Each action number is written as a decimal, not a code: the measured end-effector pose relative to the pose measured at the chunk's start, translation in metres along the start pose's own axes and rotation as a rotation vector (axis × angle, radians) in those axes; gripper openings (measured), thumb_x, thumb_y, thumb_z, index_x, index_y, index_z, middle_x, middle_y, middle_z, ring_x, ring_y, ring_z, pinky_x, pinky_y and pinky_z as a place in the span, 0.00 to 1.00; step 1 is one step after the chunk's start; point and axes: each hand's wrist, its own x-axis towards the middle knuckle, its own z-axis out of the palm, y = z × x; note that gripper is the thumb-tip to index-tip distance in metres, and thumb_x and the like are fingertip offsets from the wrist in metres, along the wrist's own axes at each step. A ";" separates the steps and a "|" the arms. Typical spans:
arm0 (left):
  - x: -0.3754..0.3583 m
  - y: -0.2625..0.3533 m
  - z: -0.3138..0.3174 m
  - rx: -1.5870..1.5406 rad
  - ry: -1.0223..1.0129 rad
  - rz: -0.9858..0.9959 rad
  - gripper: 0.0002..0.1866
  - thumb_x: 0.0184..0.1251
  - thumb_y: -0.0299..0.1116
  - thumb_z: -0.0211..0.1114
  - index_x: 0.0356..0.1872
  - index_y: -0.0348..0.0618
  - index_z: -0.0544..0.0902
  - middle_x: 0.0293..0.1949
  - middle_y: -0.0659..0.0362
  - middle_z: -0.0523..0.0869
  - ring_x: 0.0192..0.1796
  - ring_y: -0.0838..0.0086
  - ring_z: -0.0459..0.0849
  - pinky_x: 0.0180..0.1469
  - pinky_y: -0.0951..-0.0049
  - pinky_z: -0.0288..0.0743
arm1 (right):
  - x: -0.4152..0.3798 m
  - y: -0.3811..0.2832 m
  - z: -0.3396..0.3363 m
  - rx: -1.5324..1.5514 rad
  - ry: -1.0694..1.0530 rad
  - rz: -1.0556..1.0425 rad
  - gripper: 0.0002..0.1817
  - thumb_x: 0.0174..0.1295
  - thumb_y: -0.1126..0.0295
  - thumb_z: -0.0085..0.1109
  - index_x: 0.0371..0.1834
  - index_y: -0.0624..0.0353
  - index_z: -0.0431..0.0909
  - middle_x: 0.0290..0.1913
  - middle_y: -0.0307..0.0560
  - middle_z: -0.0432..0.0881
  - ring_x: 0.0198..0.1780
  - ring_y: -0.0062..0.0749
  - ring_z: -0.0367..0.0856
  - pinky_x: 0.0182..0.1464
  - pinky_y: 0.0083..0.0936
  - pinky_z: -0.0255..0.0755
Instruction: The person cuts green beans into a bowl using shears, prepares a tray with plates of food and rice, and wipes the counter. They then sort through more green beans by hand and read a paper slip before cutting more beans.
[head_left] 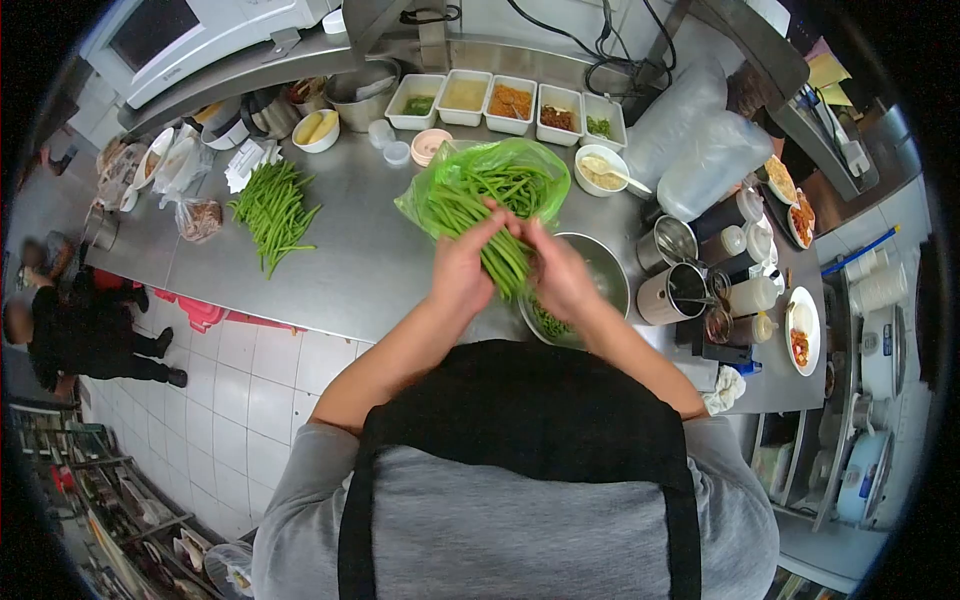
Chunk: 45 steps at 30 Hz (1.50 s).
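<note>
Both hands are in front of me, closed around a bunch of long green beans [508, 268]. My left hand [465, 265] grips the bunch from the left, my right hand [562, 272] from the right, with the fingers almost meeting. Just beyond them lies an open green plastic bag [415, 205] with more green beans in it. Beneath my right hand stands a metal bowl [622, 285], partly hidden by that hand, with short green pieces at its bottom. A loose pile of green beans [272, 212] lies on the steel counter [350, 240] to the left.
White tubs [463, 98] of chopped ingredients line the back. A bowl of pale crumbs with a spoon [600, 172] sits beyond the metal bowl. Sauce bottles [752, 295], metal canisters [672, 295] and a white plate [802, 332] crowd the right. Another person [85, 335] stands far left.
</note>
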 end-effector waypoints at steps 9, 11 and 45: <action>-0.020 -0.019 0.025 0.763 -0.263 0.658 0.21 0.46 0.22 0.67 0.44 0.37 0.70 0.38 0.58 0.76 0.42 0.75 0.76 0.45 0.75 0.70 | 0.000 0.004 0.017 0.646 0.107 0.075 0.24 0.67 0.51 0.37 0.58 0.56 0.63 0.55 0.46 0.71 0.55 0.35 0.71 0.59 0.36 0.63; -0.017 -0.034 0.014 0.722 -0.334 0.639 0.26 0.42 0.25 0.69 0.47 0.37 0.70 0.42 0.56 0.76 0.45 0.73 0.76 0.47 0.71 0.70 | -0.005 0.014 0.011 0.571 0.058 0.036 0.23 0.67 0.51 0.38 0.58 0.55 0.64 0.55 0.46 0.71 0.57 0.35 0.70 0.61 0.37 0.62; -0.004 -0.005 0.030 0.628 -0.178 0.606 0.21 0.49 0.24 0.65 0.46 0.39 0.69 0.38 0.59 0.78 0.39 0.72 0.80 0.45 0.74 0.73 | 0.002 0.013 0.025 0.754 0.102 0.143 0.21 0.68 0.56 0.38 0.60 0.54 0.64 0.56 0.42 0.70 0.56 0.33 0.69 0.58 0.32 0.63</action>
